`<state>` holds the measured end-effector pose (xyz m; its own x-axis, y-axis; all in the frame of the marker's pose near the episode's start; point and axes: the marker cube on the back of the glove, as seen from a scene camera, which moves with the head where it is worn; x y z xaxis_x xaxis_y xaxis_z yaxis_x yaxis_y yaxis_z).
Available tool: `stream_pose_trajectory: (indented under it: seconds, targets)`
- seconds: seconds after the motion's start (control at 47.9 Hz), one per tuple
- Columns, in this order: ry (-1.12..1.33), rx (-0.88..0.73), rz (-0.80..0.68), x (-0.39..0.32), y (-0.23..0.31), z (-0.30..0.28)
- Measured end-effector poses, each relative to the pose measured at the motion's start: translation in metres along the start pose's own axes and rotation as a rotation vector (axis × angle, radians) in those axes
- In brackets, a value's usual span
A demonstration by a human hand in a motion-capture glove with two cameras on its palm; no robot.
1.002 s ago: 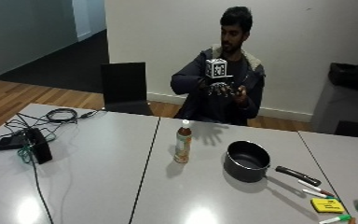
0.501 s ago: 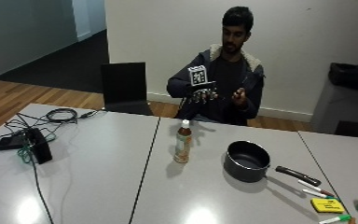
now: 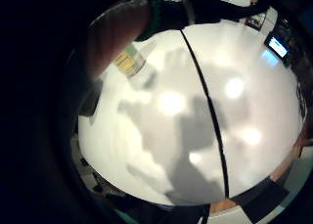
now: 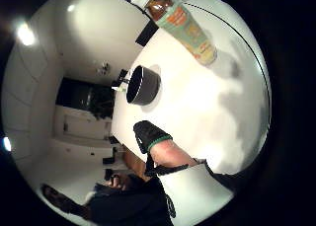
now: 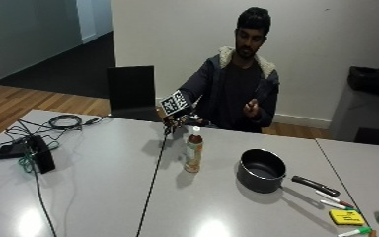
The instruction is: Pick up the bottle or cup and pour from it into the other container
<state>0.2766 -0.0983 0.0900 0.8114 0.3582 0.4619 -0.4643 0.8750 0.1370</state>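
A clear bottle (image 5: 193,150) of amber drink with a white cap and orange label stands upright near the middle of the grey table (image 5: 97,197). To its right sits a black saucepan (image 5: 262,171), handle pointing to the right. My gloved right hand (image 5: 181,121) hovers just above and to the left of the bottle's cap, fingers relaxed, holding nothing. The thumb side palm view shows the bottle (image 4: 182,26) and the saucepan (image 4: 143,85) on the table, apart from the thumb (image 4: 154,143). In the little finger side palm view the bottle (image 3: 132,65) stands partly behind a finger. The bare hand (image 5: 250,105) is raised at the chest.
A black device (image 5: 37,154) with tangled cables lies at the table's left. Markers and a yellow pad (image 5: 344,217) lie at the right edge beyond the saucepan's handle. A black chair (image 5: 132,92) stands behind the table. A cable runs along the table seam (image 5: 151,187).
My gloved hand has come down from chest height and forward over the table, ending close to the bottle's cap. Bottle and saucepan have not moved.
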Motion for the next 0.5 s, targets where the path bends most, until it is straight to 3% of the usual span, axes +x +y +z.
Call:
stream_pose_trajectory:
  seconds: [0.083, 0.501]
  targets:
    - [-0.049, -0.032, 0.114, 0.004, -0.023, 0.008]
    - [-0.695, -0.006, 0.066, 0.003, -0.103, 0.062]
